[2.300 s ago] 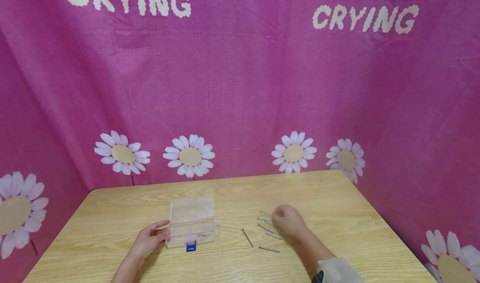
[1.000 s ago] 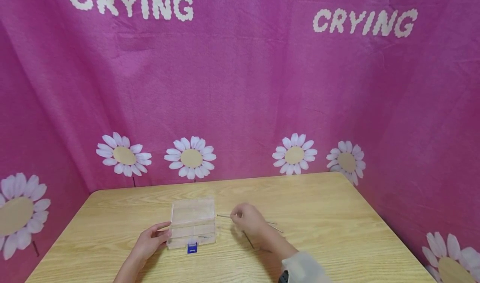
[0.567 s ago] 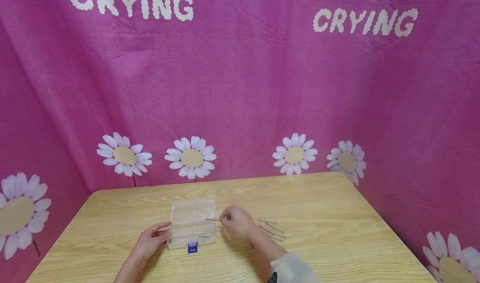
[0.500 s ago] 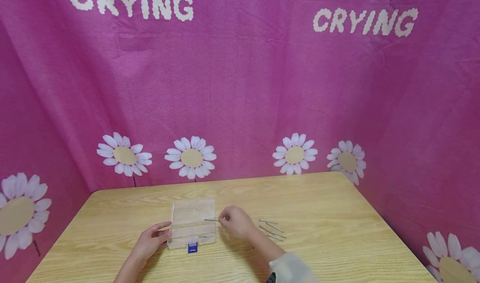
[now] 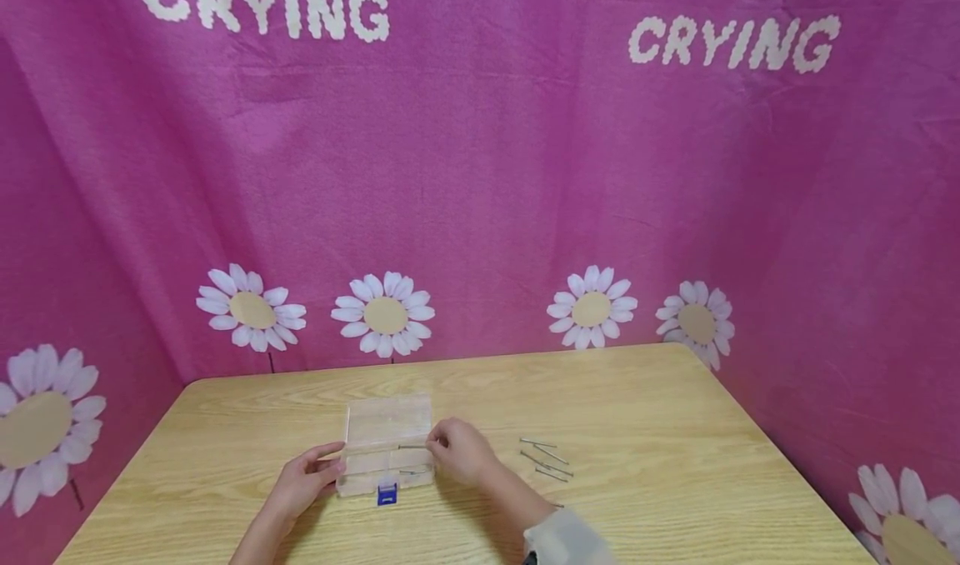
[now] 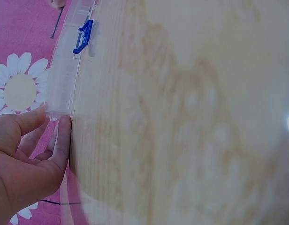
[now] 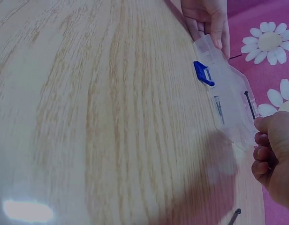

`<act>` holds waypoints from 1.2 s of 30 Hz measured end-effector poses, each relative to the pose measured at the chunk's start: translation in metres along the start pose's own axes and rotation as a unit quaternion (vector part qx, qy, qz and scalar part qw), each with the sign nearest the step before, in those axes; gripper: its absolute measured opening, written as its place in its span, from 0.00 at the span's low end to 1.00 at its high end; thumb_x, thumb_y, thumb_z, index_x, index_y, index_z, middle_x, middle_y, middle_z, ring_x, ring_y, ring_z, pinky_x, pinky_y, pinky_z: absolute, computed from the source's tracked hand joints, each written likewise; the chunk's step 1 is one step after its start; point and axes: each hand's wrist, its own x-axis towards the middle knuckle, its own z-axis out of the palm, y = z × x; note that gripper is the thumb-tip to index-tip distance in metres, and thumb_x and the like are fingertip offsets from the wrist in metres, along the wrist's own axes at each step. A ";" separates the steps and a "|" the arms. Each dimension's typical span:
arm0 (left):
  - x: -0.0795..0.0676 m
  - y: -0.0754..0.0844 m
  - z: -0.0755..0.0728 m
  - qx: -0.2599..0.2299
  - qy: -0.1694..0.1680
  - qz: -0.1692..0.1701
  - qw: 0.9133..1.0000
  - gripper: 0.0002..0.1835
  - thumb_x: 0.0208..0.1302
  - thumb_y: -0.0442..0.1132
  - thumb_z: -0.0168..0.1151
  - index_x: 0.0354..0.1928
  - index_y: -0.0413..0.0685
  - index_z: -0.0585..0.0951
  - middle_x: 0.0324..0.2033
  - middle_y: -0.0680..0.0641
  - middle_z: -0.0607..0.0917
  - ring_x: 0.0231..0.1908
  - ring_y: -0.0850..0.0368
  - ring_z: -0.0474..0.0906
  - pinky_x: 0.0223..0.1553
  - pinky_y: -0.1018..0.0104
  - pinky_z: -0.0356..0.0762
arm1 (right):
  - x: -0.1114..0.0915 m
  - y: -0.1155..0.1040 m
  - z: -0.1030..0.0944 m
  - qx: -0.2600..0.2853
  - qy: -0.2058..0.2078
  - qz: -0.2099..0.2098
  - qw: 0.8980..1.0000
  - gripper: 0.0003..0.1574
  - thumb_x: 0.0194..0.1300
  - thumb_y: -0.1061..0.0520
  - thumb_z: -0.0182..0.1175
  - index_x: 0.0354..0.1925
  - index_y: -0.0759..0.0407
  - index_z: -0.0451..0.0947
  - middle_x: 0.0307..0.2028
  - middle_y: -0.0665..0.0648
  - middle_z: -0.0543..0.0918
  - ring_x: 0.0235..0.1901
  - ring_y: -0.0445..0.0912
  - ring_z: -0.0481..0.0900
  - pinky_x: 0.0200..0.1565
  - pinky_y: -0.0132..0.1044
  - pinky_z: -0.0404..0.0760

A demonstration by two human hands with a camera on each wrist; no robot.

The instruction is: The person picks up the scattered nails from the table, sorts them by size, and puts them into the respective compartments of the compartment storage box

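Note:
A clear plastic compartment box (image 5: 388, 422) lies on the table with its lid back and a blue latch (image 5: 387, 494) at the front. My left hand (image 5: 298, 486) grips its left end between thumb and fingers, as the left wrist view also shows. Over the box's right part, my right hand (image 5: 463, 452) pinches a long nail (image 7: 250, 105) by one end, its head pointing left. Small nails (image 5: 411, 472) lie in the front right compartment. Right of my hand, several loose nails (image 5: 538, 442) lie on the wood; my right forearm partly hides another near it.
The light wooden table (image 5: 675, 465) ends at a pink cloth (image 5: 480, 173) with daisies and lettering, which hangs behind it and along both sides.
My right hand has picked a nail from the loose group and brought it left, then lower over the box. The left hand has stayed at the box.

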 end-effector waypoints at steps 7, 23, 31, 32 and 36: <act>0.002 -0.003 0.000 0.000 0.002 0.005 1.000 0.23 0.62 0.28 0.57 0.59 0.28 0.70 0.47 0.31 0.80 0.39 0.58 0.79 0.39 0.64 0.83 | -0.002 -0.002 0.004 0.008 0.002 0.014 1.000 0.08 0.63 0.59 0.57 0.32 0.62 0.80 0.24 0.50 0.76 0.24 0.36 0.67 0.27 0.27 0.70; 0.002 -0.003 0.001 0.002 0.002 0.006 1.000 0.23 0.62 0.29 0.57 0.59 0.29 0.69 0.46 0.32 0.80 0.39 0.57 0.79 0.39 0.64 0.83 | -0.002 -0.006 0.009 0.008 0.001 0.026 1.000 0.07 0.63 0.59 0.56 0.30 0.61 0.79 0.22 0.48 0.75 0.22 0.36 0.66 0.26 0.27 0.68; 0.002 -0.002 0.001 0.007 0.003 0.001 1.000 0.23 0.63 0.29 0.57 0.59 0.30 0.70 0.46 0.31 0.80 0.39 0.56 0.80 0.40 0.62 0.83 | 0.000 0.002 0.008 0.017 0.016 0.038 0.999 0.09 0.63 0.57 0.58 0.35 0.61 0.82 0.23 0.49 0.76 0.23 0.37 0.67 0.25 0.28 0.68; 0.002 -0.002 0.001 0.007 0.004 0.000 1.000 0.23 0.63 0.29 0.57 0.59 0.30 0.70 0.46 0.31 0.80 0.39 0.57 0.80 0.40 0.62 0.83 | 0.000 0.003 0.007 0.017 0.018 0.040 0.999 0.10 0.63 0.56 0.58 0.35 0.61 0.82 0.24 0.49 0.76 0.23 0.37 0.67 0.25 0.28 0.68; 0.002 -0.002 0.001 0.011 0.008 0.000 1.000 0.23 0.62 0.29 0.57 0.59 0.30 0.70 0.45 0.32 0.81 0.37 0.59 0.79 0.39 0.64 0.82 | 0.001 0.009 0.001 0.014 0.018 0.038 0.999 0.11 0.63 0.55 0.59 0.37 0.61 0.82 0.23 0.49 0.76 0.22 0.37 0.66 0.23 0.28 0.67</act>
